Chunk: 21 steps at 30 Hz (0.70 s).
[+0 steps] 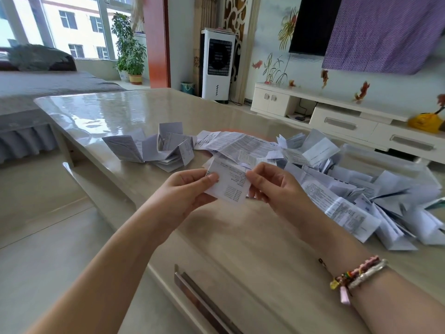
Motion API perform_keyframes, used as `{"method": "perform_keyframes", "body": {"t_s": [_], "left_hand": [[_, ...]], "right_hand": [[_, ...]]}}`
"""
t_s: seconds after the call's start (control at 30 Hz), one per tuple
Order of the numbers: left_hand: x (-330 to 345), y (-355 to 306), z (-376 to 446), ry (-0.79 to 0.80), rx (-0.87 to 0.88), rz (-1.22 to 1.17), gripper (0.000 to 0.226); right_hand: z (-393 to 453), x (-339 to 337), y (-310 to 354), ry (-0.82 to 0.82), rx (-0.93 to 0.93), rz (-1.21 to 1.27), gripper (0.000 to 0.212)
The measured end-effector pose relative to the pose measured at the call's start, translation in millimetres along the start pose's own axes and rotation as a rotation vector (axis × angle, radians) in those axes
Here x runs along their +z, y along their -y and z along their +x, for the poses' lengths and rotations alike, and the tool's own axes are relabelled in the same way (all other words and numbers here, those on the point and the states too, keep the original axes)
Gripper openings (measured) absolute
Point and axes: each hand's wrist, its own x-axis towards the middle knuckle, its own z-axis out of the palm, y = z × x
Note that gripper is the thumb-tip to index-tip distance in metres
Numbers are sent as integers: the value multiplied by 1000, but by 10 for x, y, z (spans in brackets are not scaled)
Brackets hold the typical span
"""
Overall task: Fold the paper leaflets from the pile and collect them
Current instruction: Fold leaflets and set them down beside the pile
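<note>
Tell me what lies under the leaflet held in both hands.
Under the leaflet, pinched by the left hand and right hand, lies bare table. Its far edge overlaps the spread leaflet pile; what sits directly behind it is covered.

Folded leaflets [154, 148] left of pile [349, 189]

Two hands held one paper leaflet [228, 184] up over a shiny table [101, 114]. The left hand [185, 191] pinched its left edge, thumb on top. The right hand [277, 186] pinched its right edge. A big pile of leaflets [349, 189] lay on the right side of the table. A small heap of folded leaflets [156, 148] sat farther off on the left. Bead bracelets [356, 276] ringed the right wrist. A white fan cooler [216, 66] stood far back near a green plant [130, 51].
</note>
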Motion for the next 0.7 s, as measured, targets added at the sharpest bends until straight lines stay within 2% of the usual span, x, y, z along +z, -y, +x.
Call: {"method": "perform_keyframes", "body": {"t_s": [0.23, 0.33, 0.53, 0.7], "left_hand": [[-47, -24, -39, -211, 25, 115, 19], [-61, -55, -47, -282, 96, 209, 12], [-124, -174, -40, -353, 122, 261, 12], [-337, -325, -41, -440, 58, 214, 27]], "right_hand": [[-57, 102, 19, 28, -106, -221, 20], [-74, 174, 35, 14, -102, -276, 3], [4, 300, 165, 12, -79, -255, 30], [258, 373, 190, -164, 7, -134, 30]]}}
